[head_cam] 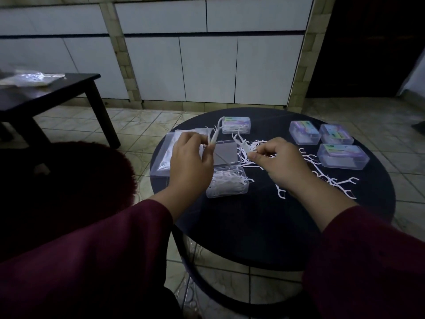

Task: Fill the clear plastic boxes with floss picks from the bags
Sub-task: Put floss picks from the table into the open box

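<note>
Both hands hover above the round black bench [253, 226], each with a dark red sleeve [103, 249] behind it. On the left, the left hand [190, 162] has its fingers curled and pinches a small bunch of white plastic floss picks [215, 134] between thumb and fingertips, the forked ends pointing up and away. Just beyond and partly under this hand lies a clear plastic bag [164, 153] with more white picks inside, flat at the left edge of the bench. Directly below the same hand stands an open clear plastic box [230, 184], its tray heaped with white picks and its hinged lid [224, 153] laid back flat behind it. Beyond the lid sits a closed clear box with a colourful label [236, 125].

Towards the middle, the right hand [278, 162] pinches a few white picks [241, 142] at their handles, fingers curled, held near the left hand but apart from it. Beneath and around this hand a loose scatter of white floss picks [326, 173] spreads over the bench, reaching to the right of the wrist.

Further right, three closed clear labelled boxes [334, 143] stand grouped near the far right rim; what they hold cannot be made out.

Off to the far left, a dark square side table [46, 95] carries another clear bag [32, 77], contents unclear. Pale tiles cover the floor [138, 120].
</note>
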